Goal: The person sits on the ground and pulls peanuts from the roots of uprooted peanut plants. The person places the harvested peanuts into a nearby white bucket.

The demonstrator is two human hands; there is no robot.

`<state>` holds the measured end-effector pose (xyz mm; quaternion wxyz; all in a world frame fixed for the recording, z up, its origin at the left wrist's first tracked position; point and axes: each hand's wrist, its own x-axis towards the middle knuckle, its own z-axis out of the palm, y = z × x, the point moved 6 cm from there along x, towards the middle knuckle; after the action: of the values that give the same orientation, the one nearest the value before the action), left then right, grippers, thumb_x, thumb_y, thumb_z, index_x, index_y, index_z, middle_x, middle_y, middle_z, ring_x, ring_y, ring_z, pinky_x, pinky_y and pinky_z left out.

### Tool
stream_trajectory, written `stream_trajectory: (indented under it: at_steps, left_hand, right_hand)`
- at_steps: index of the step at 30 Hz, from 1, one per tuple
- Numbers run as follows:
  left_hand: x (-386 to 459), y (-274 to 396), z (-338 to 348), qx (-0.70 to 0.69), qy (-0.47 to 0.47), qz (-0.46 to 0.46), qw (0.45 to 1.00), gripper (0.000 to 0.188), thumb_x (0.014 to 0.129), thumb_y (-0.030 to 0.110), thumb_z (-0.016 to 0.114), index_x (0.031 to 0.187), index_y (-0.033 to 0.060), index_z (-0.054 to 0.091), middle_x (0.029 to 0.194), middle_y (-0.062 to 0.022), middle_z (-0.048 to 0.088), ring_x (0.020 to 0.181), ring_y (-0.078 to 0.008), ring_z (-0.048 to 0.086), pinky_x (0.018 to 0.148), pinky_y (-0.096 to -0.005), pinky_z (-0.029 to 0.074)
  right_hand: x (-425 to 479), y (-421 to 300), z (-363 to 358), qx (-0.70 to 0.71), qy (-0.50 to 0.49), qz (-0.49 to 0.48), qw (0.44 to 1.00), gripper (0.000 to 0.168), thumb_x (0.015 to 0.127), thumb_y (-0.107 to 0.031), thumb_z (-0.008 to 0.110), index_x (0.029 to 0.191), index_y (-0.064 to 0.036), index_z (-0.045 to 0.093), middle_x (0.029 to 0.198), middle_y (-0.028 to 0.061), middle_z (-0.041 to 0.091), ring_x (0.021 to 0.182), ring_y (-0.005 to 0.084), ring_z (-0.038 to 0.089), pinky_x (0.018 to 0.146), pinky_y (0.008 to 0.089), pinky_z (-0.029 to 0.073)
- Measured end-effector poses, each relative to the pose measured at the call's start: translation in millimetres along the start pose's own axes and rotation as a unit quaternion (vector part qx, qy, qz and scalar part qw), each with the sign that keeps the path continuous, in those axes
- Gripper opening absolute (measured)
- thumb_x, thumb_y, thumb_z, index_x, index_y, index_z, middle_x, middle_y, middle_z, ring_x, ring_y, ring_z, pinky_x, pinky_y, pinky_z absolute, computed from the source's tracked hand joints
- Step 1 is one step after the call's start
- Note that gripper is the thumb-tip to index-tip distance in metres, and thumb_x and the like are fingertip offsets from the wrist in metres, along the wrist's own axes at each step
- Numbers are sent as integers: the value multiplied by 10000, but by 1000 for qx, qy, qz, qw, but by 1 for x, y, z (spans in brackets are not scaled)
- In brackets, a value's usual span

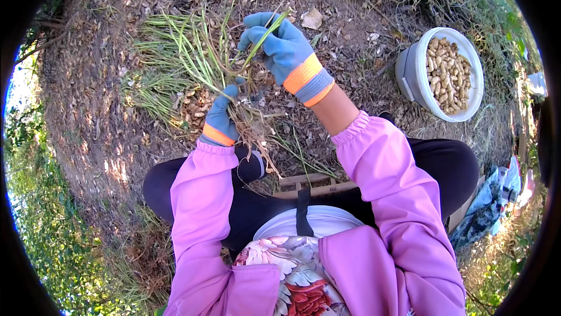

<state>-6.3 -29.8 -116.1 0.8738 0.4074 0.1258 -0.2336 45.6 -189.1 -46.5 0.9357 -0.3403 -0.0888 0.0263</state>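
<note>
My left hand (221,116), in a blue-grey glove with an orange cuff, grips a bunch of pulled peanut plants (206,70) just above the roots. Below that hand hang the thin brown roots (252,127), pointing towards my lap. The green stems fan out away from me and to the left. My right hand (280,46), gloved alike, is raised to the right of the bunch, its fingers curled around a green stem (261,44) that bends out of it. Parts of the fingers of my left hand are hidden behind the stems and roots.
A white bucket (421,70) of unshelled peanuts (448,75) stands at the right. More peanut plants (158,57) lie on the ground at left, beside loose peanuts (197,105). A wooden slatted frame (315,190) lies before my lap; camouflage cloth (477,211) is at far right.
</note>
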Motion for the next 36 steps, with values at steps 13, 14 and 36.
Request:
stream_trajectory:
  at_steps: [13, 14, 36]
  left_hand:
    - [-1, 5, 17, -38, -52, 6, 998, 357, 824, 153, 583, 1151, 19, 531, 1069, -116, 596, 921, -234, 598, 784, -387, 521]
    - [-5, 8, 30, -34, -85, -12, 996, 394, 802, 165, 613, 1159, 21, 531, 1077, -107, 594, 939, -229, 590, 805, -390, 516]
    - [-16, 15, 28, -155, -239, 49, 957, 448, 840, 149, 569, 1260, 92, 422, 1286, -180, 438, 1148, -306, 479, 960, -456, 423]
  right_hand:
    - [-27, -17, -4, -200, -46, 39, 978, 247, 822, -149, 608, 1034, -35, 550, 892, 11, 568, 786, 77, 528, 691, 225, 447]
    - [-29, -23, -3, -297, -37, -14, 954, 245, 847, -203, 588, 1017, -31, 551, 861, -3, 556, 752, 56, 497, 661, 211, 430]
    - [-66, -15, 73, -543, -183, -207, 793, 237, 734, 46, 546, 960, -27, 550, 910, 146, 555, 867, 345, 545, 756, 379, 457]
